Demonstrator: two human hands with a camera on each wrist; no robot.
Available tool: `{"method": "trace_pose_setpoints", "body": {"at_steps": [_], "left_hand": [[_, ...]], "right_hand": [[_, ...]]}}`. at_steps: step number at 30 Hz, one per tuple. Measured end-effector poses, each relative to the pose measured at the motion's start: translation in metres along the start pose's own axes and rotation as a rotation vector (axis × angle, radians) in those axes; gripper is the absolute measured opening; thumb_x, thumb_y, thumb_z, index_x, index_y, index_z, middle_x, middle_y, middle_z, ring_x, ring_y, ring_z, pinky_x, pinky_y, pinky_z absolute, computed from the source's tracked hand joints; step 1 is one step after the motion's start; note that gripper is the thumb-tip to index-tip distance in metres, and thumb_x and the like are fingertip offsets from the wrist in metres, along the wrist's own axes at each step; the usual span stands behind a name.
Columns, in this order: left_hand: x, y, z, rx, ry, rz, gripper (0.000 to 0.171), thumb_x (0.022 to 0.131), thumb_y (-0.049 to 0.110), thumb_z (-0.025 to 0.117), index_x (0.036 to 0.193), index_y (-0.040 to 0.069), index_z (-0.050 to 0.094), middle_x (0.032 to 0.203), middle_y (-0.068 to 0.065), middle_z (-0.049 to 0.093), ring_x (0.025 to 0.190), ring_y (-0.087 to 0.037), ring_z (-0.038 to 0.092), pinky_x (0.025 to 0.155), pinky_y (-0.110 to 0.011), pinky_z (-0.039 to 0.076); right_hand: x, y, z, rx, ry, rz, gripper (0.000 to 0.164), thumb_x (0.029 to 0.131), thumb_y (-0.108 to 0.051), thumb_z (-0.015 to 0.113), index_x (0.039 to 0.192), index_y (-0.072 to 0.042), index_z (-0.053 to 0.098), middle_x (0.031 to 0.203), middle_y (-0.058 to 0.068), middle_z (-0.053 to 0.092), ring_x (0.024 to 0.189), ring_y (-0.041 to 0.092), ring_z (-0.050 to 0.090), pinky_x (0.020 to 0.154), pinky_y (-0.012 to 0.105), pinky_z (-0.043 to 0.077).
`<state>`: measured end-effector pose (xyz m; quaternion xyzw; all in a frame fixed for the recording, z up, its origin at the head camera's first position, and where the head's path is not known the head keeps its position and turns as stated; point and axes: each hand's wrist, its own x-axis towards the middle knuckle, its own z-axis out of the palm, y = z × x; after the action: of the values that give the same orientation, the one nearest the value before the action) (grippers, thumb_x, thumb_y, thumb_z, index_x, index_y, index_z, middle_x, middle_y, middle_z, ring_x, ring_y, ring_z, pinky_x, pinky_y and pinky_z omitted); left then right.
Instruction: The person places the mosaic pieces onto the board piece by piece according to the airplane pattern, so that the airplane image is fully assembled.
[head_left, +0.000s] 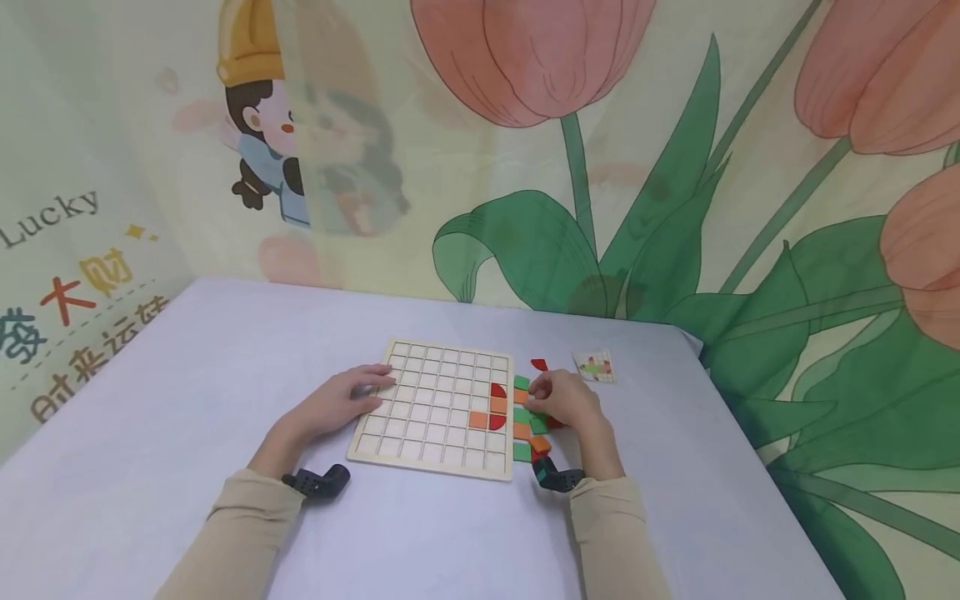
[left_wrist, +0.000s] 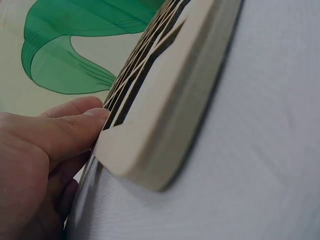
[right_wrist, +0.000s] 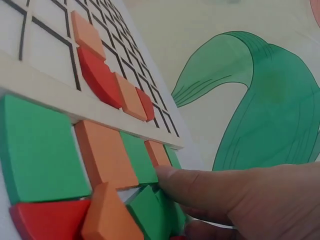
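A wooden grid board (head_left: 435, 442) lies on the table, with two red rounded tiles (head_left: 497, 422) and two orange square tiles (head_left: 478, 420) set in cells near its right side. My left hand (head_left: 339, 403) rests at the board's left edge, fingers and thumb spread apart. In the left wrist view the thumb (left_wrist: 100, 116) touches the rim. Right of the board, my right hand (head_left: 566, 398) has its thumb and index finger at an orange square tile (right_wrist: 157, 152) in the row of loose tiles. Its other fingers are bent, and their tips are partly hidden.
Loose green tiles (head_left: 522, 452), orange ones (head_left: 540, 444) and red ones lie along the board's right side, some overlapping. A red rounded tile (head_left: 539, 364) lies farther back. A small pattern card (head_left: 595, 367) is behind my right hand. A printed cloth (head_left: 510, 250) hangs behind the table.
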<state>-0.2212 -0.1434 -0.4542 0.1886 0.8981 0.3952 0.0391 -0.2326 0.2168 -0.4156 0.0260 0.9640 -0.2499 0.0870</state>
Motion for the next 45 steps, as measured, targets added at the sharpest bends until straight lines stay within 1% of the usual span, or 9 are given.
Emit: {"method": "trace_pose_setpoints", "body": {"at_steps": [3, 5, 15, 21, 25, 30, 34, 40, 45], "left_hand": [[0.0011, 0.0011, -0.002, 0.0, 0.001, -0.006, 0.04, 0.092, 0.015, 0.06, 0.131, 0.009, 0.057, 0.149, -0.008, 0.042, 0.142, -0.036, 0.027, 0.116, -0.056, 0.02], [0.0016, 0.0017, -0.0029, -0.002, -0.002, -0.013, 0.04, 0.092, 0.015, 0.06, 0.131, 0.008, 0.057, 0.149, -0.009, 0.042, 0.142, -0.036, 0.026, 0.116, -0.056, 0.019], [0.0024, 0.0024, -0.0012, -0.01, -0.013, -0.027, 0.039, 0.092, 0.015, 0.059, 0.131, 0.008, 0.057, 0.149, -0.008, 0.042, 0.143, -0.036, 0.026, 0.116, -0.056, 0.019], [0.0026, 0.0023, -0.0016, -0.008, -0.014, -0.044, 0.039, 0.092, 0.017, 0.059, 0.131, 0.009, 0.057, 0.15, -0.008, 0.041, 0.143, -0.036, 0.024, 0.116, -0.057, 0.018], [0.0018, 0.0013, -0.0012, -0.015, -0.012, -0.043, 0.039, 0.092, 0.016, 0.059, 0.13, 0.009, 0.057, 0.15, -0.008, 0.041, 0.143, -0.036, 0.024, 0.117, -0.057, 0.018], [0.0019, 0.0009, -0.001, -0.01, -0.013, -0.043, 0.039, 0.093, 0.018, 0.059, 0.131, 0.01, 0.057, 0.15, -0.007, 0.041, 0.143, -0.036, 0.023, 0.116, -0.057, 0.017], [0.001, 0.0006, -0.0009, -0.005, -0.014, -0.056, 0.039, 0.093, 0.019, 0.059, 0.131, 0.01, 0.057, 0.15, -0.007, 0.04, 0.144, -0.036, 0.023, 0.116, -0.057, 0.017], [0.0013, 0.0013, -0.0006, -0.021, -0.018, -0.034, 0.04, 0.093, 0.017, 0.059, 0.132, 0.009, 0.056, 0.15, -0.007, 0.041, 0.144, -0.035, 0.024, 0.117, -0.056, 0.018], [0.0015, 0.0021, -0.0024, -0.009, -0.021, -0.041, 0.04, 0.093, 0.018, 0.059, 0.132, 0.01, 0.056, 0.15, -0.007, 0.04, 0.144, -0.035, 0.023, 0.117, -0.056, 0.018]], "right_hand": [[0.0018, 0.0004, -0.0001, -0.019, 0.011, -0.029, 0.027, 0.08, -0.03, 0.077, 0.099, -0.013, 0.067, 0.086, 0.001, 0.063, 0.078, 0.017, 0.054, 0.06, 0.024, 0.045], [0.0023, 0.0004, 0.0001, -0.022, 0.013, -0.029, 0.026, 0.08, -0.03, 0.077, 0.098, -0.014, 0.067, 0.086, 0.001, 0.063, 0.079, 0.017, 0.054, 0.06, 0.024, 0.044], [0.0022, 0.0078, 0.0013, -0.003, 0.01, -0.02, 0.026, 0.08, -0.03, 0.077, 0.099, -0.016, 0.067, 0.085, 0.002, 0.062, 0.08, 0.017, 0.054, 0.062, 0.024, 0.046], [0.0024, 0.0067, 0.0018, -0.008, 0.01, -0.03, 0.027, 0.079, -0.031, 0.077, 0.1, -0.016, 0.067, 0.086, 0.001, 0.062, 0.08, 0.017, 0.054, 0.063, 0.024, 0.046], [0.0024, 0.0065, 0.0034, -0.012, 0.003, -0.047, 0.026, 0.08, -0.03, 0.077, 0.1, -0.016, 0.067, 0.086, 0.002, 0.062, 0.078, 0.017, 0.054, 0.06, 0.023, 0.045], [0.0016, 0.0053, 0.0041, -0.01, -0.003, -0.062, 0.026, 0.08, -0.028, 0.076, 0.101, -0.014, 0.067, 0.087, 0.002, 0.061, 0.077, 0.017, 0.053, 0.057, 0.022, 0.044], [0.0015, 0.0043, 0.0043, 0.01, -0.024, -0.052, 0.028, 0.081, -0.027, 0.076, 0.103, -0.014, 0.067, 0.09, 0.002, 0.062, 0.081, 0.017, 0.054, 0.062, 0.022, 0.047], [0.004, 0.0052, 0.0034, 0.008, -0.022, -0.035, 0.027, 0.081, -0.027, 0.075, 0.103, -0.013, 0.067, 0.091, 0.002, 0.063, 0.084, 0.017, 0.054, 0.072, 0.024, 0.051], [0.0053, 0.0065, 0.0024, 0.016, -0.033, -0.035, 0.027, 0.081, -0.027, 0.076, 0.102, -0.012, 0.067, 0.091, 0.003, 0.063, 0.084, 0.018, 0.054, 0.068, 0.023, 0.05]]}}
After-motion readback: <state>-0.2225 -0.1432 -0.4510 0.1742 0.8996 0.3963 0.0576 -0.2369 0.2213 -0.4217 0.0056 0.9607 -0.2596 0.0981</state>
